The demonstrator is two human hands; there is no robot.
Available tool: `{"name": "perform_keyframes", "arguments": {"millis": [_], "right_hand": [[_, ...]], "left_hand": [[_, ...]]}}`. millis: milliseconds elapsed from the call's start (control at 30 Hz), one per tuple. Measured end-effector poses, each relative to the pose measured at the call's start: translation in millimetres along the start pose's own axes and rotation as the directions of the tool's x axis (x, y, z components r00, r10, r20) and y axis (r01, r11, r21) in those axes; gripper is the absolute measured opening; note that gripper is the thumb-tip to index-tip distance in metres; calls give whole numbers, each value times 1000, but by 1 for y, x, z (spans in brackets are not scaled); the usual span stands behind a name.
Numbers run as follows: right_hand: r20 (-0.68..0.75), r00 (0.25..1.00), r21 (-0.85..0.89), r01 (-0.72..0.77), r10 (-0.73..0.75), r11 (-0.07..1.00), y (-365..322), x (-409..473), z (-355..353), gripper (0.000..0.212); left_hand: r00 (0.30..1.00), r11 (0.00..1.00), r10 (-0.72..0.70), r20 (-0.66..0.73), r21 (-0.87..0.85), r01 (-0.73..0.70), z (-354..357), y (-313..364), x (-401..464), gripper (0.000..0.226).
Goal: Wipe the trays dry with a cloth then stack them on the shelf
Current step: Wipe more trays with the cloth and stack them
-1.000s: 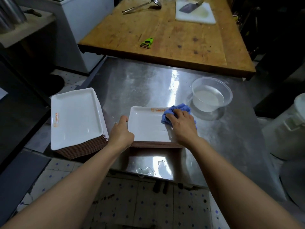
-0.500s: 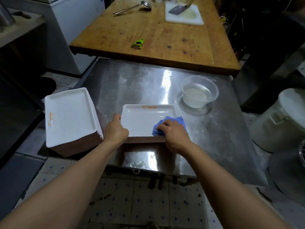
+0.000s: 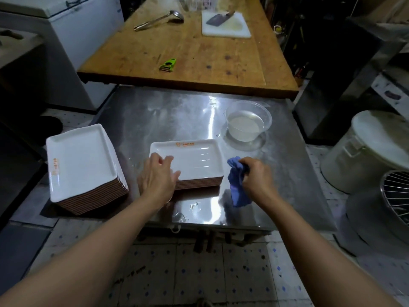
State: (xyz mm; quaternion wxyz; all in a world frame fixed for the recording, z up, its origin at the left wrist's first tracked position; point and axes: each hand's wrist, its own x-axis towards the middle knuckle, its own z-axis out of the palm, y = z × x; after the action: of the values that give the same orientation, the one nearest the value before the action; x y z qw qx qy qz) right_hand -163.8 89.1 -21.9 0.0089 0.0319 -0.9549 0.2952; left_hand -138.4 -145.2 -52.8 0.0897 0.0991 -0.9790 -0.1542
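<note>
You're partway through: your left hand (image 3: 158,180) rests spread on the top tray (image 3: 188,160), your right hand (image 3: 254,179) bunches the blue cloth (image 3: 236,185) beside it, and that short stack awaits shelving.

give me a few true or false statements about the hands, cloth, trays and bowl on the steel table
1. The right hand grips the blue cloth. True.
2. The cloth lies on the top tray. False: it hangs off the tray's right edge, over the steel table.
3. The left hand rests on the near-left corner of the middle stack. True.
4. The bowl is empty. False: it holds liquid.
5. The left stack is taller than the middle one. True.
6. The peeler sits on the steel table. False: it lies on the wooden table.
</note>
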Motion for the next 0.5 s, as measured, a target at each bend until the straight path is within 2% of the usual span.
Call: {"name": "perform_keyframes", "arguments": {"millis": [67, 133, 233, 333, 500], "right_hand": [[-29, 999, 56, -22, 24, 998, 2, -3, -6, 27], [-37, 999, 111, -26, 30, 993, 4, -5, -9, 25], [-62, 997, 108, -33, 40, 994, 6, -9, -12, 30], [-80, 996, 114, -40, 49, 993, 5, -13, -13, 33], [-74, 994, 164, -67, 80, 984, 2, -20, -14, 34]], "left_hand": [[986, 987, 159, 41, 30, -160, 7, 11, -2, 37], [967, 967, 235, 102, 77, -243, 14, 20, -2, 32], [961, 954, 251, 116, 136, -266, 21, 27, -2, 17], [955, 943, 274, 114, 162, -290, 24, 27, 0, 20], [952, 953, 301, 50, 30, -302, 13, 22, -1, 6]]}}
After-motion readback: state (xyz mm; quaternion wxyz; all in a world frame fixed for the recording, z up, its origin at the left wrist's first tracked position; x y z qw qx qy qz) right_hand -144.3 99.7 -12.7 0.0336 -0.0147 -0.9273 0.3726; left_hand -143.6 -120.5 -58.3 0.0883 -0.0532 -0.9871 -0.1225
